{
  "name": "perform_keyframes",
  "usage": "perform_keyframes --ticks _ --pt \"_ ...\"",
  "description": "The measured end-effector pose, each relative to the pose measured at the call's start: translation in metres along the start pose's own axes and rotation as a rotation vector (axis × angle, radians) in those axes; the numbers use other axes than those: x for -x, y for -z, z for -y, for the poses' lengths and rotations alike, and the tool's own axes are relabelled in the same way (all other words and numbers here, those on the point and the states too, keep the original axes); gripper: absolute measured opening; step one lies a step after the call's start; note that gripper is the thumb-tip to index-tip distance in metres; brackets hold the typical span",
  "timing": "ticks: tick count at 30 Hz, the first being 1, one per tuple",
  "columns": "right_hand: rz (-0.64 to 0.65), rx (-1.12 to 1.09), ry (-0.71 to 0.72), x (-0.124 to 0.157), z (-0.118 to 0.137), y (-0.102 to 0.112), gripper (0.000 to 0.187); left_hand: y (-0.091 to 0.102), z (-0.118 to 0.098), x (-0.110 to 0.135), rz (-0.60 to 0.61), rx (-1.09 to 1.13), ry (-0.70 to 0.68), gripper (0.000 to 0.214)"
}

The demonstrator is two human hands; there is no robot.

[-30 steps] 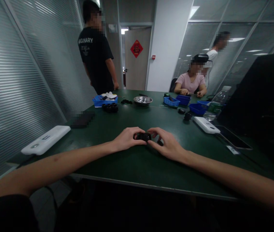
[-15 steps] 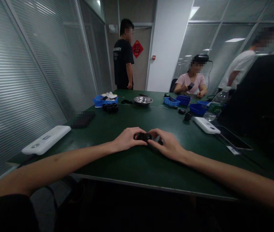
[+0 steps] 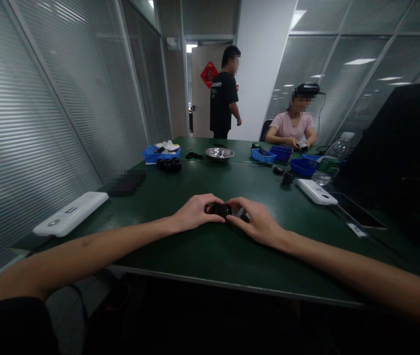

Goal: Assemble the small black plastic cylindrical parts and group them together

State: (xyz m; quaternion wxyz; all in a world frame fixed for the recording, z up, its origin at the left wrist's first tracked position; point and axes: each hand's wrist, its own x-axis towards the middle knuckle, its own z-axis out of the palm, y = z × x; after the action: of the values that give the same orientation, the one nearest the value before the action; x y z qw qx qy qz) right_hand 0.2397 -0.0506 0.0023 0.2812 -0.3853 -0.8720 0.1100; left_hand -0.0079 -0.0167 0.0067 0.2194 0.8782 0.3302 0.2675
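Note:
Near the middle of the green table, a small black rounded part (image 3: 225, 210) lies between my two hands; its exact kind is not clear. My left hand (image 3: 198, 213) is closed, with thumb and fingers round its left side. From the other side, the thumb and forefinger of my right hand (image 3: 256, 220) press on its right end. Under the right palm a second dark piece (image 3: 246, 217) shows in part. My fingers cover much of the held part.
Beyond my hands stand a steel bowl (image 3: 219, 155), a blue basket (image 3: 161, 153) and black round parts (image 3: 169, 164). White power banks (image 3: 71, 214) lie left and right. A water bottle (image 3: 333, 160) and a tablet (image 3: 358, 211) are at right. A seated person works at the far side.
My hands and the black part have barely moved. A standing person has walked rightward, and the door behind is ajar. The seated person's hands are lower; a person in white has left view.

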Motion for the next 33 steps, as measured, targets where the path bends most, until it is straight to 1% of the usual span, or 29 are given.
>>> perform_keyframes --ticks 4,7,10,12,17,19,23,25,29,31,33 --pt "-0.012 0.002 0.086 0.0016 -0.0002 -0.0005 0.032 -0.0006 0.0026 0.0001 -0.018 -0.001 -0.019 0.043" --pt "-0.032 0.02 0.037 0.0013 0.0002 -0.0012 0.033 -0.0005 0.0015 -0.0004 -0.002 0.001 0.005 0.041" --pt "-0.018 0.026 -0.028 0.0001 -0.0001 -0.0016 0.03 -0.0007 0.0008 -0.0009 0.006 -0.001 0.016 0.043" --pt "-0.009 0.019 -0.009 0.0 -0.0008 -0.0016 0.028 -0.0011 0.0016 -0.0009 0.001 -0.001 0.006 0.044" --pt "-0.019 0.016 0.098 0.0017 -0.0006 -0.0015 0.034 -0.0021 0.0048 -0.0003 -0.013 0.003 -0.016 0.043" --pt "-0.033 0.027 0.076 0.0015 0.0002 -0.0018 0.034 -0.0022 0.0047 -0.0002 -0.01 0.01 -0.015 0.042" --pt "-0.029 0.033 -0.02 0.0002 -0.0001 -0.0022 0.03 -0.0016 0.0023 -0.0003 -0.006 0.008 -0.003 0.042" --pt "-0.014 0.021 -0.003 0.0002 -0.0008 -0.002 0.029 -0.001 0.0013 -0.0003 -0.004 0.004 -0.004 0.043" --pt "-0.011 -0.005 0.092 0.0014 -0.0004 -0.0017 0.032 -0.0002 0.0005 0.0 -0.005 0.001 0.001 0.046" --pt "-0.034 -0.003 0.085 0.0016 -0.0002 -0.0022 0.034 -0.0002 0.0005 0.0 0.0 0.004 0.012 0.046" --pt "-0.048 0.02 0.033 0.0013 -0.0006 -0.0029 0.034 -0.0003 0.0006 0.0 0.005 0.006 0.021 0.045"
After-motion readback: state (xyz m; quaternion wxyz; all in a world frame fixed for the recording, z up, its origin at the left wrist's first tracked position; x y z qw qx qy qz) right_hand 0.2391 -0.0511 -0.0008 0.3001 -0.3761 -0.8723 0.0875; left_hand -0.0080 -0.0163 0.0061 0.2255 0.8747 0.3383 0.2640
